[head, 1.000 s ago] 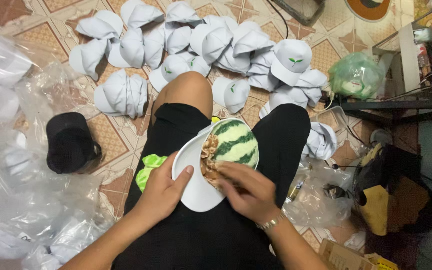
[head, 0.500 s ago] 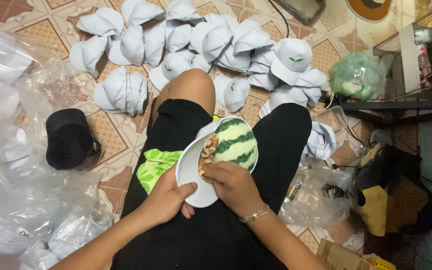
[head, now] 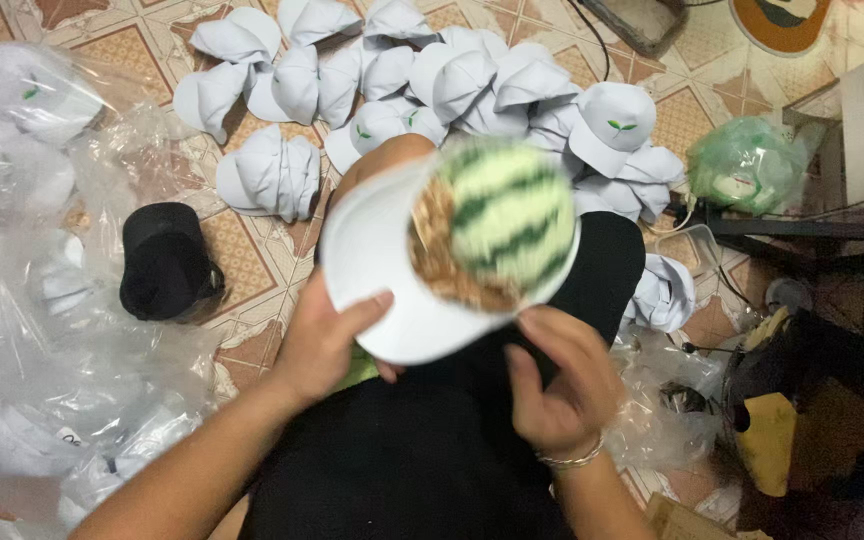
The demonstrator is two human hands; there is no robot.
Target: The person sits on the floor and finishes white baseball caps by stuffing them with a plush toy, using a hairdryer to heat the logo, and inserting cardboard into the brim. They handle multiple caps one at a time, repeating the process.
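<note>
Left hand (head: 327, 340) under white cap (head: 382, 270)

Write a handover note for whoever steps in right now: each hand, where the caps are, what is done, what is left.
Left hand: grips the white cap by its brim edge, raised over the lap.
Right hand: open, fingers at the cap's lower rim, beside the green striped, melon-like ball stuffed in the crown.
Pile of white caps: on the tiled floor ahead. Black cap: on the floor, left. Bagged caps: far left, in clear plastic.
Done: ball seated in this cap.
Left: cannot tell from this view.
</note>
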